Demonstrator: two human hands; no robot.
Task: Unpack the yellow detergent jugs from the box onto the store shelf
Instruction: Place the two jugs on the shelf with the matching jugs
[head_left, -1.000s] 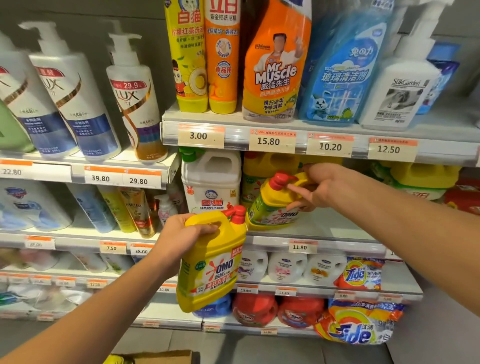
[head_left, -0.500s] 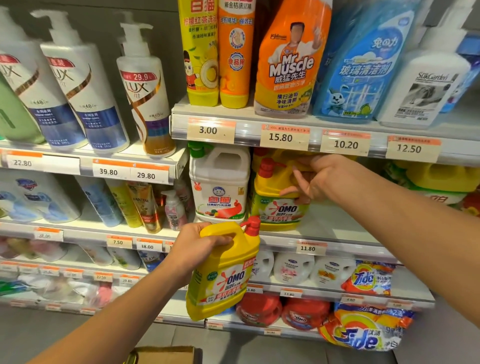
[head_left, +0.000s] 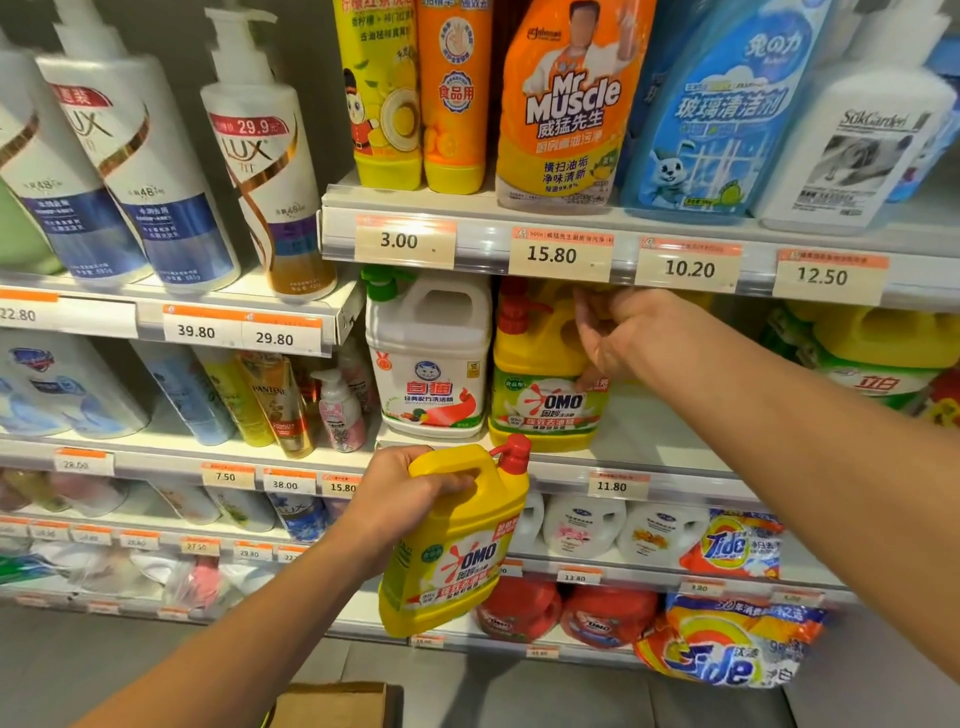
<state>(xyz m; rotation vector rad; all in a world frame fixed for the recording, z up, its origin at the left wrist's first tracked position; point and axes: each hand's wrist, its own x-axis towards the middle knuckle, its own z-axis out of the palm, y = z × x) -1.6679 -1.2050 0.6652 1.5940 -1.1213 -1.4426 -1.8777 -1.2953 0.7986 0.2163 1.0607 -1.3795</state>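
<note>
Right now one yellow OMO detergent jug stands upright on the shelf, touching the white jug with the green cap on its left. The right hand rests against that yellow jug's handle side with fingers loosely curled; whether it is letting go or merely steadying I cannot tell, but it does not look clamped. A second yellow OMO jug hangs in front of and below the shelved jug, tilted with its red pump cap leaning right, the left hand closed through its handle.

To my eye the step in hand is finishing the placement of the shelved jug and bringing the second one in. The bare stretch of shelf lies to the right of the shelved jug, so the held jug should go there, or in front if the row is being filled in depth. Before it goes up, the right hand should nudge the shelved jug square, label forward, then clear out so the arms do not cross. The held jug needs levelling first; its pump cap must pass under the price rail above the shelved jug, where clearance looks tight. Slide it in base first and low. The cardboard box sits on the floor, well below the shelved jug.
</note>
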